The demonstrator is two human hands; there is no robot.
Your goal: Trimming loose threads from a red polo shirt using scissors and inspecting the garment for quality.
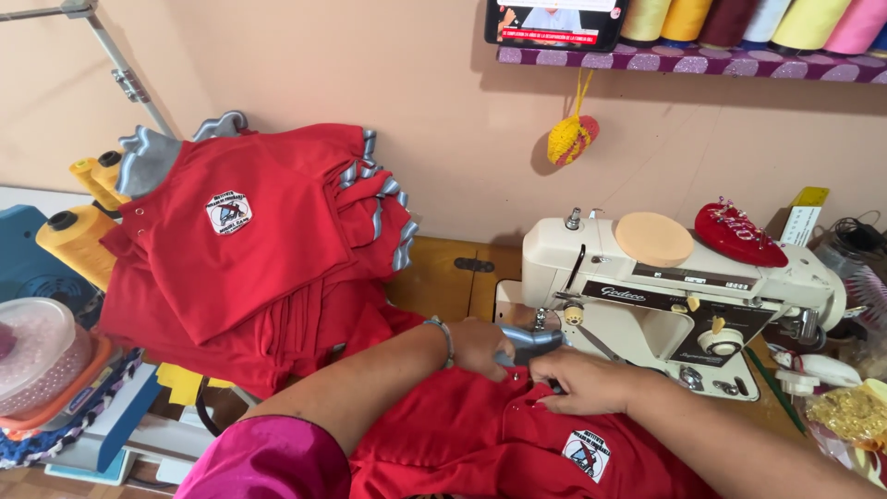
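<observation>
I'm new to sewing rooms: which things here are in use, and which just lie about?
In use: left hand, right hand, red polo shirt with grey collar, cream sewing machine.
Lying about: stacked red shirts, yellow thread cones, red heart-shaped pincushion.

Bright magenta sleeve on my left upper arm there, smooth fabric, ending above the elbow, bare forearm below it. On my left wrist I've got a thin silvery bracelet, just behind my left hand. My right hand and forearm are bare, no ring, no watch, no sleeve in view.
</observation>
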